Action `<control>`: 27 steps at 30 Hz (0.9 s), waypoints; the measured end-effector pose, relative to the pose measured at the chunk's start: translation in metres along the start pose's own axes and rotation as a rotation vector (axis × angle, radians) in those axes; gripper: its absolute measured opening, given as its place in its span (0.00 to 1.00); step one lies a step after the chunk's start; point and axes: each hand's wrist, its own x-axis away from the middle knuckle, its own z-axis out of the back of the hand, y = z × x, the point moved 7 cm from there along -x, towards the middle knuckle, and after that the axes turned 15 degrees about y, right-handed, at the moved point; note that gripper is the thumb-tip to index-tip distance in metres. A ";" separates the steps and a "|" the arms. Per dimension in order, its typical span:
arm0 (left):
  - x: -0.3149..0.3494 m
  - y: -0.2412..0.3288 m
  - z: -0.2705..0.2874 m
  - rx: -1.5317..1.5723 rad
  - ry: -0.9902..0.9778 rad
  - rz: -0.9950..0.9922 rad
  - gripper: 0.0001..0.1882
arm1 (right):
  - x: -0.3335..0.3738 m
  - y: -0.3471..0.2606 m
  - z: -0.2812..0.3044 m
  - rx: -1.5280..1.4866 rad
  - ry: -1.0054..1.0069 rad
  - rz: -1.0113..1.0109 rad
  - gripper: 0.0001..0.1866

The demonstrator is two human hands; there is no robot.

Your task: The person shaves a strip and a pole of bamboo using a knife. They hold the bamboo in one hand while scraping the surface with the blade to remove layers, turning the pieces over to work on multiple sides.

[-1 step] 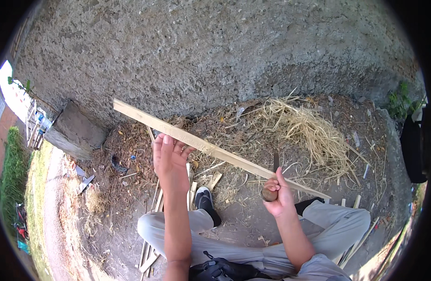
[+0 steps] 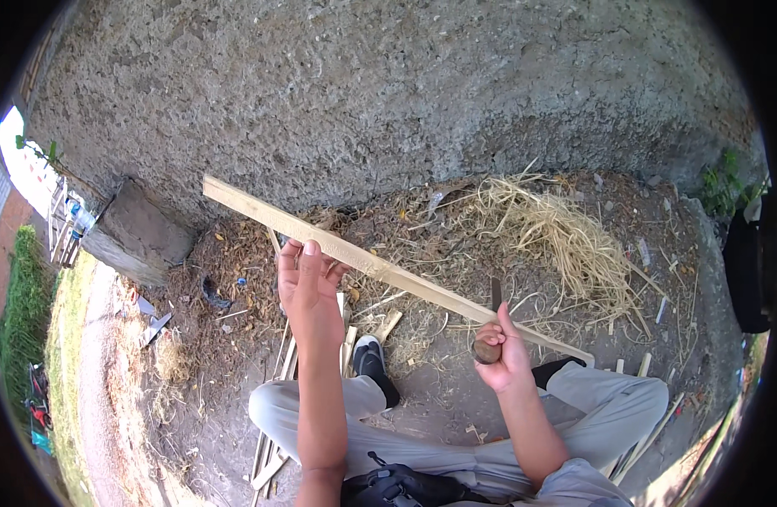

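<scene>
A long pale bamboo strip [image 2: 262,210] slants across the view from upper left to lower right, with a rough patch near its middle. My left hand [image 2: 311,283] grips its upper part, thumb on the near side and fingers behind. In my right hand [image 2: 508,359] is a knife [image 2: 487,351] with a rounded wooden handle, my fingers closed round it and the thumb raised along the strip. The knife's dark blade points away from me and crosses the strip, which partly hides it. Past my right hand, the strip's lower end reaches down near my right foot.
A heap of curly pale shavings [image 2: 566,237] lies on the littered ground ahead, against a rough grey wall [image 2: 388,101]. A concrete block [image 2: 143,232] stands at the left. Cut strips [image 2: 270,469] lie beside my left leg. A dark cloth-like thing [image 2: 743,270] hangs at the right.
Almost nothing differs. Both hands, the strip and the knife keep nearly the same place, with only a very slight shift of my left hand.
</scene>
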 end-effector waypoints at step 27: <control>0.034 0.072 -0.051 0.276 -0.166 -0.361 0.09 | 0.042 -0.032 0.123 1.276 0.219 -0.041 0.19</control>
